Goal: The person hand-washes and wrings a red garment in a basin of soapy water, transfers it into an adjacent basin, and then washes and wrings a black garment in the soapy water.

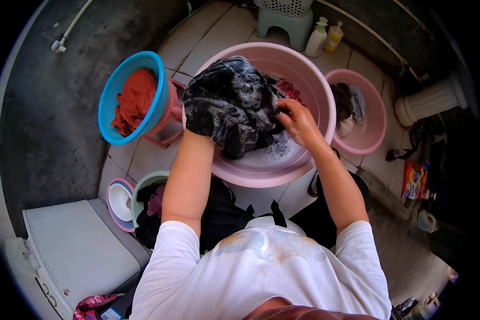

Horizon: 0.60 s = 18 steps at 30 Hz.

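A soapy black garment hangs bunched over the large pink basin. My left forearm runs up into it, and the cloth covers my left hand, so its fingers are hidden. At the garment's right edge, my right hand is closed, pinching the wet cloth between thumb and fingers. Suds float on the water below. Something red lies in the basin behind the garment.
Left, a blue basin with orange-red cloth rests on a pink stool. Right stands a smaller pink basin holding clothes. Behind are two pump bottles and a green stool. A washing machine stands lower left.
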Each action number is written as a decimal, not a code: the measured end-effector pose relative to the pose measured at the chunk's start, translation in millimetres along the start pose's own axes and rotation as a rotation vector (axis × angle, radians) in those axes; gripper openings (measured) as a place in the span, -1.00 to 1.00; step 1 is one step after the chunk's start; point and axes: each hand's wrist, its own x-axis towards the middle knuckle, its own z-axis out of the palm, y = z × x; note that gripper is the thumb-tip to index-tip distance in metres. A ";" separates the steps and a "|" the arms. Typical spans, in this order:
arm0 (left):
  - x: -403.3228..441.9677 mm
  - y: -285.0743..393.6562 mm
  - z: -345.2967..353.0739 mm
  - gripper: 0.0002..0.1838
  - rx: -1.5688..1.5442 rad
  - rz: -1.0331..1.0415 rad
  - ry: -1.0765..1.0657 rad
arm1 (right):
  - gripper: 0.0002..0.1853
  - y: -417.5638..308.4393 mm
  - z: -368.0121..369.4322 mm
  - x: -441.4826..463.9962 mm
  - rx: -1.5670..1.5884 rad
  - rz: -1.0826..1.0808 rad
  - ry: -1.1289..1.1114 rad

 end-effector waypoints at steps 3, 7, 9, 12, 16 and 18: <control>0.0 -0.4 -15.3 -0.73 -0.021 0.014 0.139 | -0.81 -2.1 -11.6 5.2 0.280 0.132 0.050; -6.0 6.8 -36.1 -0.71 -0.024 -0.004 0.214 | -0.83 4.0 -31.2 20.2 0.817 0.212 0.269; -8.4 10.2 -42.3 -0.70 -0.005 -0.029 0.202 | -0.83 0.4 -38.9 24.7 0.910 0.200 0.337; -14.0 14.7 -47.1 -0.69 0.024 -0.073 0.171 | -0.81 -0.3 -47.5 27.9 1.055 0.237 0.373; -16.4 16.8 -47.4 -0.67 0.045 -0.115 0.143 | -0.76 -4.5 -48.1 32.3 1.091 0.252 0.401; -17.7 17.4 -47.2 -0.66 0.050 -0.121 0.144 | -0.74 -19.7 -49.0 28.1 1.128 0.250 0.405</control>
